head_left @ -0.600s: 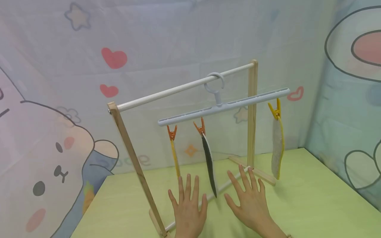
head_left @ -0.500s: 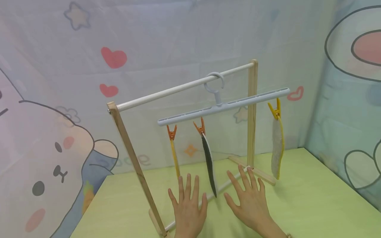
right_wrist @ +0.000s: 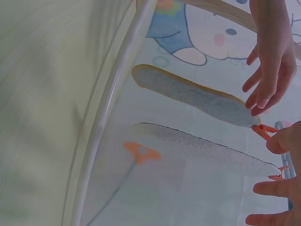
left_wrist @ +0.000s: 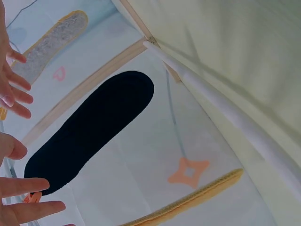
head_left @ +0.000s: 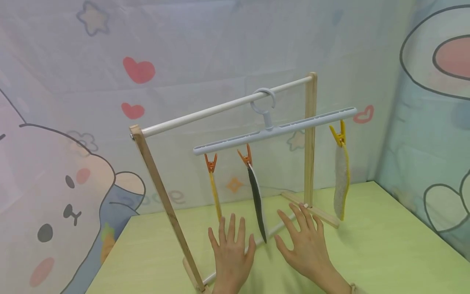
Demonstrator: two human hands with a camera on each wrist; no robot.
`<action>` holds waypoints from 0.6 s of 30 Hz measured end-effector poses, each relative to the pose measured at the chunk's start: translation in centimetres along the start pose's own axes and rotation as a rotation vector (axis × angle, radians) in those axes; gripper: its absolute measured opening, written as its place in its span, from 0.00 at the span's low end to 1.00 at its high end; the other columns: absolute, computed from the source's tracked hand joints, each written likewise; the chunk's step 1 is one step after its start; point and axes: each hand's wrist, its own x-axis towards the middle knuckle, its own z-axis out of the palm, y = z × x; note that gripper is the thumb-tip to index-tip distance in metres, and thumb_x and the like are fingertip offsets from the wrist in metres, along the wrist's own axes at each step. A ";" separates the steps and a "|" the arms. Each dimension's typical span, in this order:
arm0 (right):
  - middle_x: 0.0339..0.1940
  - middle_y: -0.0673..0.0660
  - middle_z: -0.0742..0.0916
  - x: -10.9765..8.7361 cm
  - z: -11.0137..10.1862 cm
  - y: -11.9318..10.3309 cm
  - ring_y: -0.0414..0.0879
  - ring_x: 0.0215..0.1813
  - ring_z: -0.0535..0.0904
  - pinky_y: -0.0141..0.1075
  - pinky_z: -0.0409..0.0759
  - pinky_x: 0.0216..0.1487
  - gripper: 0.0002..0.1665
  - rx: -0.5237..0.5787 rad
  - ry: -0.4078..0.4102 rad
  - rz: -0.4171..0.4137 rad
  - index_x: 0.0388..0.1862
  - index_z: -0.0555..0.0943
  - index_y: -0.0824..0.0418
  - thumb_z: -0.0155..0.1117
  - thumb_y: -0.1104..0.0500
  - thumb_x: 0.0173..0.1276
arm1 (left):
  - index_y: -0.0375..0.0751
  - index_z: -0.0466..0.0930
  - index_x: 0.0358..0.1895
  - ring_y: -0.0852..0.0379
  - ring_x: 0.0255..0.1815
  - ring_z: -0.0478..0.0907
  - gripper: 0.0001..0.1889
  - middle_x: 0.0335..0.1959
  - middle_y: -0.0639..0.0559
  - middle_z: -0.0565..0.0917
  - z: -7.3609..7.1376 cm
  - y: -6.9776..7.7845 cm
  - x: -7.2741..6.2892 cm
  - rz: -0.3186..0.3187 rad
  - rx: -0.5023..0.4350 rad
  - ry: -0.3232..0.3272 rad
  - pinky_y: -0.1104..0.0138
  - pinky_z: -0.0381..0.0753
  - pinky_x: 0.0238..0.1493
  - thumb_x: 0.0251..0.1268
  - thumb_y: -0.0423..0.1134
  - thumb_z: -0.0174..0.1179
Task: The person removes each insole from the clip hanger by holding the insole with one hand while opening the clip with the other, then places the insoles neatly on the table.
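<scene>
My left hand is held with spread fingers in front of the rack, touching nothing that I can see. To its right, my right hand also has its fingers spread and holds nothing. Between and above them a dark insole with a pale reverse hangs from an orange clip. A yellow-edged insole hangs edge-on from another orange clip, just beyond my left fingertips. At the far right a yellow clip holds a grey fluffy insole with a yellow edge. All three hang below the pale hanger.
The hanger hooks over the white top rod of a wooden stand. Its left post and right post rise from the pale green table. A white lower rod crosses near my hands. Behind is a printed cloth backdrop.
My right hand has shifted slightly left, and its fingers look a little more bent. The left hand has barely moved. The head view has shifted slightly; the hanging insoles look unchanged.
</scene>
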 end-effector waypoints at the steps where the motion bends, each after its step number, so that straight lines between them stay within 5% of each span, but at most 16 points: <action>1: 0.59 0.61 0.73 0.0 0.0 0.0 0.59 0.63 0.62 0.61 0.62 0.52 0.30 0.004 0.007 -0.005 0.55 0.73 0.53 0.56 0.44 0.52 | 0.40 0.76 0.49 0.36 0.58 0.68 0.20 0.53 0.39 0.77 0.0 0.0 0.1 0.004 -0.002 0.007 0.36 0.60 0.51 0.58 0.48 0.51; 9: 0.54 0.62 0.76 0.7 0.0 0.2 0.61 0.61 0.65 0.61 0.63 0.51 0.28 0.031 0.089 -0.048 0.53 0.75 0.55 0.51 0.43 0.56 | 0.39 0.78 0.46 0.39 0.55 0.70 0.19 0.51 0.41 0.79 0.2 0.0 0.6 0.026 -0.014 0.053 0.37 0.60 0.52 0.59 0.48 0.49; 15: 0.55 0.60 0.76 1.7 -0.5 0.0 0.61 0.60 0.66 0.60 0.61 0.52 0.32 0.054 0.111 -0.052 0.51 0.76 0.56 0.38 0.37 0.64 | 0.39 0.79 0.44 0.41 0.53 0.72 0.18 0.49 0.41 0.80 0.2 0.1 1.0 0.041 -0.023 0.078 0.38 0.61 0.51 0.60 0.48 0.48; 18: 0.56 0.59 0.75 2.1 -0.7 -0.1 0.60 0.60 0.65 0.59 0.61 0.53 0.30 0.060 0.107 -0.052 0.51 0.76 0.56 0.40 0.38 0.64 | 0.39 0.79 0.43 0.43 0.52 0.73 0.18 0.49 0.42 0.80 0.2 0.3 1.1 0.043 -0.035 0.084 0.38 0.61 0.51 0.60 0.48 0.49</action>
